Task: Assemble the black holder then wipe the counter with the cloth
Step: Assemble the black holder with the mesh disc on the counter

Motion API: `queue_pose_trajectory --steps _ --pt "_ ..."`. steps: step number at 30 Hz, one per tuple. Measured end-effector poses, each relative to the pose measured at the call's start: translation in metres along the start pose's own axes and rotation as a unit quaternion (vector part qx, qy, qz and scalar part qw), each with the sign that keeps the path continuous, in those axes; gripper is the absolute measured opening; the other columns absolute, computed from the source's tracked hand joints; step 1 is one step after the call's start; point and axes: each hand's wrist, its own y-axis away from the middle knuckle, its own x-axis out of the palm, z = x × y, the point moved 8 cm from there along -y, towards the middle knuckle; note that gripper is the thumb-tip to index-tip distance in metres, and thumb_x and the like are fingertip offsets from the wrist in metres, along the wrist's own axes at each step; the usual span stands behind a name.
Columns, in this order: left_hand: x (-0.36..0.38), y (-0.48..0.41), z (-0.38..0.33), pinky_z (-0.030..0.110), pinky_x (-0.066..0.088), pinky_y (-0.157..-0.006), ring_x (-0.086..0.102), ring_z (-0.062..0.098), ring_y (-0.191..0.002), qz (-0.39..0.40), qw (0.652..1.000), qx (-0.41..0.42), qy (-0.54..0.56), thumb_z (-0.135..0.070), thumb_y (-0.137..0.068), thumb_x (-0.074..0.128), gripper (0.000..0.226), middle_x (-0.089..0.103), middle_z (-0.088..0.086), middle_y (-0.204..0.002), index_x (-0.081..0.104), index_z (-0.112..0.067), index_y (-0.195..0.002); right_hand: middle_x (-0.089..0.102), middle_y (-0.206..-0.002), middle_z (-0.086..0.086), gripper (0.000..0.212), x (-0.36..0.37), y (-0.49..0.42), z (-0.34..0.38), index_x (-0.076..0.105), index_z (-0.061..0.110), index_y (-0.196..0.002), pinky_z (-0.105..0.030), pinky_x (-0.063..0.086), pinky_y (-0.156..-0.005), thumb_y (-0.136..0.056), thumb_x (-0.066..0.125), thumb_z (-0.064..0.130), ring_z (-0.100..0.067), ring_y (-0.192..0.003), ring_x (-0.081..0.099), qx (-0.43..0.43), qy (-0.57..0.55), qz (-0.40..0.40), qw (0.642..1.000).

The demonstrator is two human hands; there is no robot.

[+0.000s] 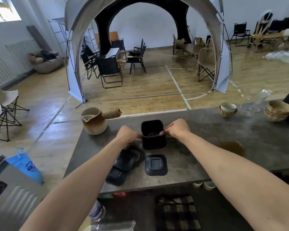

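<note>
The black holder (153,135), an open-topped square box, is gripped from both sides on the grey counter (207,130). The left hand (128,135) is pressed against its left wall with the fingers curled down toward the counter; the right hand (178,128) is closed over the right rim, fingertips pinching the upper edge. Inside the box a round, dark shape is glimpsed, though what it is cannot be told.

Just in front of the holder, a flat square black lid (156,165) with rounded corners is laid on the counter, apart from the box. To its left, partly hidden under the left forearm, a heap of further black parts (123,164) is seen, one with a round meshed piece showing at its edge; they reach to the near counter edge.

At the left far corner of the counter a beige ceramic pot (94,121) with a rope-wrapped side handle is stood. To the right of the holder, a brown liquid spill (232,147) is spread on the surface. Farther right along the back edge, stacked small bowls (228,109), a clear glass vessel (252,104) and another stack of beige bowls (278,112) are set.

Below the counter's near edge, a checked cloth (178,212) is lain on a lower, dark level, well apart from both hands. Beyond the counter, a domed tent (77,22) and folding chairs (109,70) are placed on a wooden floor.
</note>
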Motion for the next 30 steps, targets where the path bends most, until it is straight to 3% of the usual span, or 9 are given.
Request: queue_pose_trajectory --steps 3,6,9,11,14,16,20,27,30 --pt "-0.009 0.007 0.002 0.022 0.03 -0.036 0.039 0.016 -0.04 -0.006 1.0 0.012 -0.008 -0.022 -0.071 0.084 0.03 0.048 0.001 -0.051 0.057 -0.011 -0.064 0.075 -0.076 0.0 0.013 -0.009 0.015 0.01 0.077 0.018 -0.07 -0.035 0.06 -0.077 -0.066 0.089 0.022 -0.02 -0.075 0.072 -0.02 0.015 -0.001 1.0" --pt "-0.026 0.023 0.001 0.018 0.038 -0.038 0.049 0.013 -0.049 -0.012 0.997 0.071 0.009 -0.018 -0.079 0.079 0.015 0.063 0.003 -0.064 0.073 -0.006 -0.084 0.074 -0.063 0.004 0.014 -0.026 0.029 0.018 0.073 0.022 -0.065 -0.03 0.058 -0.066 -0.073 0.084 0.025 -0.01 -0.063 0.072 -0.061 0.033 0.0 0.998" --pt "-0.037 0.048 -0.003 0.027 0.056 -0.067 0.063 0.011 -0.064 -0.009 0.981 0.188 -0.039 -0.025 -0.072 0.084 0.022 0.074 0.001 -0.08 0.076 -0.013 -0.089 0.074 -0.062 0.004 0.012 -0.038 0.054 0.019 0.073 0.021 -0.072 -0.03 0.057 -0.068 -0.078 0.079 0.029 -0.008 -0.061 0.072 -0.11 0.065 0.017 0.992" --pt "-0.028 0.073 -0.006 0.029 0.054 -0.076 0.066 0.006 -0.076 0.017 0.954 0.269 -0.127 -0.039 -0.064 0.087 0.028 0.075 -0.006 -0.084 0.076 -0.022 -0.083 0.075 -0.066 0.004 0.012 -0.035 0.077 0.018 0.074 0.022 -0.075 -0.03 0.057 -0.072 -0.076 0.081 0.031 -0.008 -0.066 0.071 -0.149 0.119 0.049 0.981" --pt "0.001 0.104 -0.005 0.023 0.047 -0.086 0.059 0.002 -0.098 0.07 0.915 0.326 -0.226 -0.057 -0.058 0.084 0.045 0.067 -0.016 -0.104 0.072 -0.03 -0.092 0.073 -0.092 0.01 0.039 -0.012 0.115 0.019 0.074 0.025 -0.096 -0.027 0.054 -0.08 -0.064 0.087 0.042 -0.005 -0.087 0.068 -0.219 0.184 0.128 0.95" --pt "0.017 0.113 0.001 0.031 0.044 -0.097 0.05 0.008 -0.113 0.081 0.9 0.338 -0.263 -0.068 -0.055 0.079 0.066 0.058 -0.012 -0.119 0.066 -0.034 -0.11 0.068 -0.111 0.013 0.065 0.005 0.137 0.016 0.067 0.027 -0.114 -0.027 0.051 -0.088 -0.056 0.087 0.05 -0.006 -0.102 0.063 -0.253 0.245 0.176 0.919" --pt "0.036 0.124 0.014 0.035 0.026 -0.111 0.029 0.009 -0.136 0.065 0.861 0.39 -0.32 -0.077 -0.059 0.07 0.087 0.049 -0.012 -0.14 0.053 -0.033 -0.133 0.061 -0.122 0.008 0.084 0.022 0.159 0.001 0.058 0.029 -0.121 -0.033 0.049 -0.09 -0.048 0.083 0.063 -0.015 -0.11 0.057 -0.306 0.344 0.155 0.874" --pt "0.04 0.155 0.013 0.03 0.027 -0.101 0.041 0.007 -0.121 -0.048 0.78 0.513 -0.355 -0.075 -0.067 0.058 0.065 0.067 -0.017 -0.115 0.067 -0.035 -0.117 0.062 -0.117 0.01 0.048 0.033 0.178 -0.016 0.063 0.027 -0.102 -0.033 0.042 -0.096 -0.064 0.076 0.053 -0.013 -0.112 0.05 -0.409 0.337 0.08 0.844" --pt "0.036 0.162 0.011 0.027 0.031 -0.098 0.045 0.007 -0.114 -0.038 0.791 0.524 -0.313 -0.066 -0.072 0.06 0.054 0.066 -0.014 -0.109 0.068 -0.036 -0.116 0.067 -0.108 0.012 0.042 0.025 0.181 -0.016 0.067 0.029 -0.104 -0.029 0.045 -0.091 -0.066 0.072 0.047 -0.009 -0.101 0.055 -0.405 0.301 0.079 0.859"
